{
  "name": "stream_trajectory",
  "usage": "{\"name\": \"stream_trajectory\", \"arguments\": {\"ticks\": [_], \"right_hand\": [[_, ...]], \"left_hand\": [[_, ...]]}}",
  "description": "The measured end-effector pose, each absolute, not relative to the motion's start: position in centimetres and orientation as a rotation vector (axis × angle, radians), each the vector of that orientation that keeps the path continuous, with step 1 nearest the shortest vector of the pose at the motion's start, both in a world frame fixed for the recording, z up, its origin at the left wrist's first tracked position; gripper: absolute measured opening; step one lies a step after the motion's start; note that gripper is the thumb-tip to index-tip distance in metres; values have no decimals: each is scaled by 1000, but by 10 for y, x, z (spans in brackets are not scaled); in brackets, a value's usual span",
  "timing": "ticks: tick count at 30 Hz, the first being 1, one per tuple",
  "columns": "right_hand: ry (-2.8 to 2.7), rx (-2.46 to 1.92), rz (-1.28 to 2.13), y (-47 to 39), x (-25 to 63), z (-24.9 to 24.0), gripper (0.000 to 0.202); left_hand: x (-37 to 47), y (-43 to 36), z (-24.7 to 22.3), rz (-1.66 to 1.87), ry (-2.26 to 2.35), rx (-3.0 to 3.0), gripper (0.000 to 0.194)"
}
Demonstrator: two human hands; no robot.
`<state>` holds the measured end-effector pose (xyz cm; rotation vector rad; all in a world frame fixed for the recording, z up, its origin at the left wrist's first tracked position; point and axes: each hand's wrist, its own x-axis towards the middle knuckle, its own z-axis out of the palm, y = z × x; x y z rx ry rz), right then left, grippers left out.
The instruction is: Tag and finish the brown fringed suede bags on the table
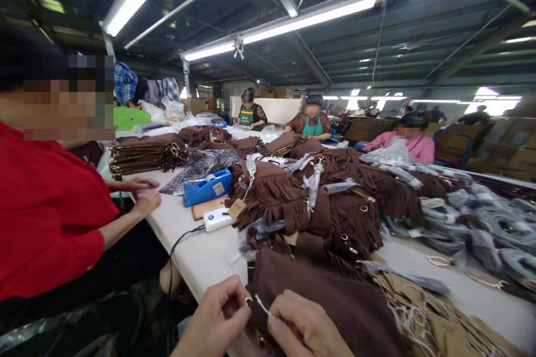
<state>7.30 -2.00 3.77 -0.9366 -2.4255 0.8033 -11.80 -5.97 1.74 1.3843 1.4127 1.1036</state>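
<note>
A dark brown fabric bag (pixel 335 301) lies in front of me at the near edge of the table. My left hand (pixel 215 318) is closed in a pinch at a small gold ring (pixel 248 302) by the bag's left side. Between the thumb and finger of my right hand (pixel 307 323) is a white string (pixel 262 305), its free end pointing up and left toward the ring. The string's end and the ring are close, but I cannot tell whether they touch. Kraft-paper tags (pixel 444 312) with loose white strings lie in a heap right of the bag.
Fringed brown bags (pixel 347 206) pile up beyond my hands. A blue tape dispenser (pixel 209 187) and a white device (pixel 218 219) with a black cable sit left of them. Plastic-wrapped straps (pixel 486 223) cover the right side. A person in red (pixel 50 212) is at the left edge.
</note>
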Motion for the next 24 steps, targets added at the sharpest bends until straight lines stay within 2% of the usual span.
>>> {"name": "stream_trajectory", "arguments": {"ticks": [2, 4, 9, 13, 17, 19, 22, 24], "right_hand": [[-2422, -1044, 919, -16, 70, 51, 32], [-2466, -1013, 932, -10, 68, 59, 33], [-2562, -850, 654, 1, 66, 64, 23], [-2560, -826, 562, 2, 65, 65, 21], [-2534, -839, 422, 0, 60, 59, 20], [-2539, -862, 383, 1, 58, 57, 19], [-2561, -867, 357, 1, 53, 55, 18], [-2573, -853, 331, 1, 51, 56, 17]], "left_hand": [[-119, -61, 18, 1084, 1358, 1366, 6], [-121, -62, 19, 1063, 1290, 1361, 9], [-129, -68, 26, 992, 1212, 1453, 27], [-131, -71, 28, 1010, 1219, 1443, 25], [-131, -70, 23, 1051, 1193, 1344, 34], [-131, -69, 20, 1061, 1232, 1327, 31], [-133, -69, 15, 1110, 1245, 1345, 13], [-134, -69, 11, 1145, 1218, 1351, 11]]}}
